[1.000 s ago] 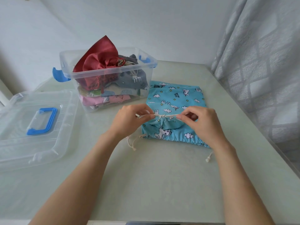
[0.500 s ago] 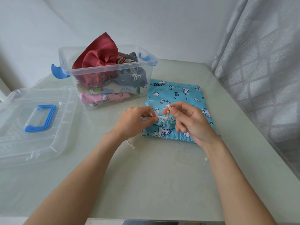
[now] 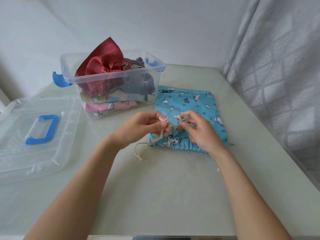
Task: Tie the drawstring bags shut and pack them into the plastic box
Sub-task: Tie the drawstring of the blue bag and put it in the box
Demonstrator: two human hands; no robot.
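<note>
While several bags fill the box (image 3: 110, 80), both hands (image 3: 147, 127) (image 3: 199, 130) pinch cord (image 3: 170, 124), knotting the blue bag (image 3: 190, 104), still unpacked.

Setting is judged to be a home, likely a bedroom or living room corner. A pale green table (image 3: 164, 196) is set into a corner of plain white wall (image 3: 155, 28). A grey patterned curtain (image 3: 277, 75) is hung along the right edge of the table, lit from behind. A clear plastic box (image 3: 110, 78) with blue clips is filled with printed cloth bags (image 3: 121, 94), and its lid (image 3: 34, 135) is laid beside it. No work or shop fittings are shown.
</note>
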